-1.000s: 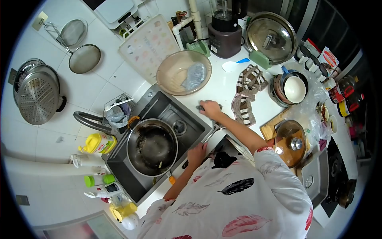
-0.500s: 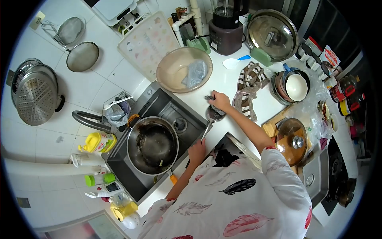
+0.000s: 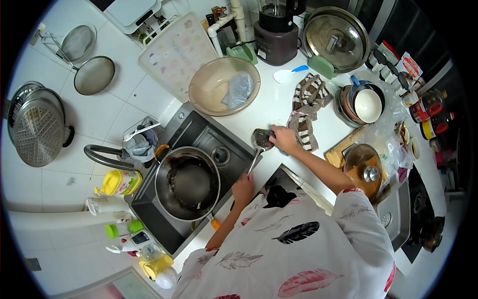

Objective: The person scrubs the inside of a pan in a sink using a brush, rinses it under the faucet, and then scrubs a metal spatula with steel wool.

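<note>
My left hand (image 3: pixel 243 188) is closed around the handle of a metal ladle (image 3: pixel 254 160) at the sink's near right edge. Its broad, rounded head lies over the white counter. My right hand (image 3: pixel 285 139) is closed on a dark grey scrubber (image 3: pixel 267 140), apparently steel wool, pressed into the ladle's head; the fingers partly hide it. To the left, a frying pan (image 3: pixel 191 184) with dark residue inside rests over the dark sink (image 3: pixel 203 133). Behind the hands stands a beige basin (image 3: pixel 199 94) with a crumpled clear plastic bag (image 3: pixel 238 89) in it.
A striped cloth (image 3: pixel 304 109) lies right of my right hand. Farther right are stacked bowls (image 3: pixel 369 106) and a glass lid (image 3: pixel 362 162) on a wooden board. A blender (image 3: pixel 276 42) stands at the back. The faucet (image 3: pixel 104 154) and bottles line the sink's left side.
The scrubber, raised past the far edge of the ladle's head before, now sits on the head. My right hand has come down and right; the ladle's head has shifted slightly left. The view moved a little.
</note>
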A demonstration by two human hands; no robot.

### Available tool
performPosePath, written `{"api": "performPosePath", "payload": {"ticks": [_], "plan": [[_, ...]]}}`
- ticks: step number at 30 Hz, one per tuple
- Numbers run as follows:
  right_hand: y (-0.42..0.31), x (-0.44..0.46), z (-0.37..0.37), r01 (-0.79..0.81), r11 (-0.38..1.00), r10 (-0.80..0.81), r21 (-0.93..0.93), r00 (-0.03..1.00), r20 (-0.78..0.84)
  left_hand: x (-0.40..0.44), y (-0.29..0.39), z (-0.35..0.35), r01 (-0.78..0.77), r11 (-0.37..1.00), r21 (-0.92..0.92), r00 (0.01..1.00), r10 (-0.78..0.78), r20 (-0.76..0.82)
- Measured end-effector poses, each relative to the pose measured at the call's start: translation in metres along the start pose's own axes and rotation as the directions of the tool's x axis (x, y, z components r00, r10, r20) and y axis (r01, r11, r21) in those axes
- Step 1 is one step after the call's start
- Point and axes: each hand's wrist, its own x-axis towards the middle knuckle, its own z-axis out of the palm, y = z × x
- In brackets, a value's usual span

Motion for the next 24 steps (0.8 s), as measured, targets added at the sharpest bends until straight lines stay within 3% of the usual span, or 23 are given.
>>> {"api": "performPosePath", "payload": {"ticks": [3,5,9,18,20,24], "plan": [[-0.012,-0.002,0.005,-0.014,0.999,0.013,-0.050,1.000,-0.018,-0.003,-0.001,0.001,0.007,1.000,-0.008,1.000,-0.007,-0.015],[-0.026,-0.013,-0.003,-0.038,0.997,0.036,-0.066,0.999,-0.021,-0.002,-0.002,0.006,-0.064,0.997,0.042,0.992,0.068,-0.106],[-0.016,-0.021,0.006,0.093,0.995,-0.093,-0.028,0.995,-0.021,-0.003,0.001,0.002,-0.056,0.995,0.082,0.993,0.064,-0.096],[-0.034,-0.021,0.008,-0.016,1.000,0.015,-0.014,0.997,-0.080,-0.002,0.002,0.004,-0.056,0.998,0.029,0.986,0.060,-0.157],[-0.051,-0.038,0.005,0.064,0.998,-0.064,-0.005,0.996,-0.063,-0.002,0.005,-0.002,0.067,0.998,0.000,0.998,-0.067,0.005],[-0.066,-0.055,0.020,0.165,0.983,-0.162,0.073,0.985,-0.051,-0.001,0.003,0.000,0.068,0.998,-0.005,0.998,-0.068,0.016]]}}
